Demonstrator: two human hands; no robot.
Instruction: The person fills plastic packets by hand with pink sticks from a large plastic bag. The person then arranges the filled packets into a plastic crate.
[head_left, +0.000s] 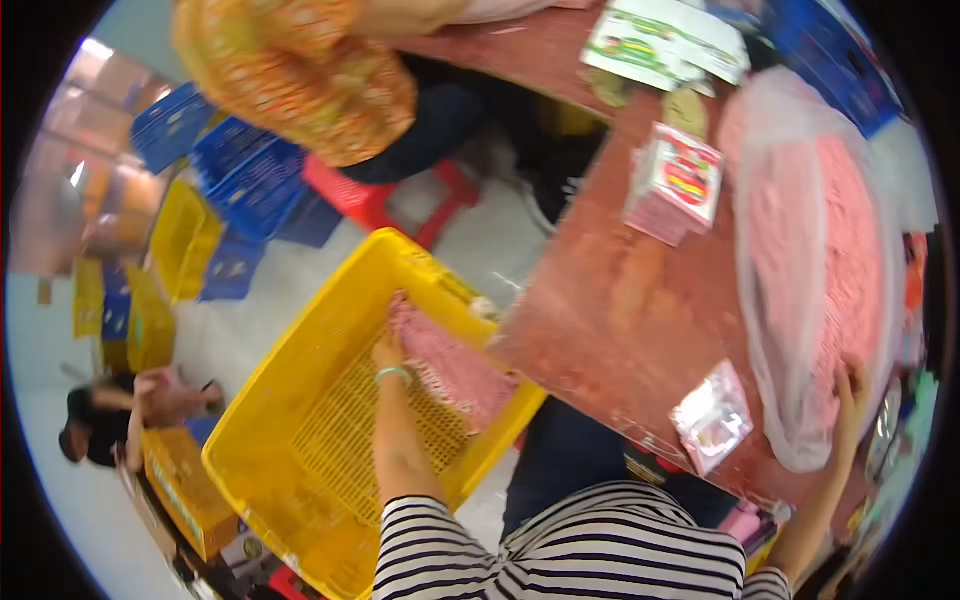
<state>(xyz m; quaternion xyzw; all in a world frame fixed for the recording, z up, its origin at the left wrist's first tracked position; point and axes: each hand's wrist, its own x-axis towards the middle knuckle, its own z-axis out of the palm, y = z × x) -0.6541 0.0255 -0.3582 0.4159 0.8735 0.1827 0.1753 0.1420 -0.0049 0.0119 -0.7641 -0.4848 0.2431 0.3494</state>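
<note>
My left hand [388,352] reaches down into a yellow plastic basket [255,400], with a pale green band at its wrist. It is at the edge of a layer of small pink pieces [455,370] lying along the basket's right side; its fingers are small and blurred, so whether they grip any is unclear. My right hand [850,390] rests against the lower right of a large clear plastic bag [785,400] full of similar pink pieces, fingers apart. The bag lies on a worn red table [590,310]. A small clear-and-pink packet [712,415] lies left of the bag.
A stack of printed packets [680,185] and green-white sheets [660,45] lie farther back on the table. A person in an orange patterned top [300,70] sits near a red stool [440,200]. Blue baskets [245,170] stand at left; another person [105,420] is beyond.
</note>
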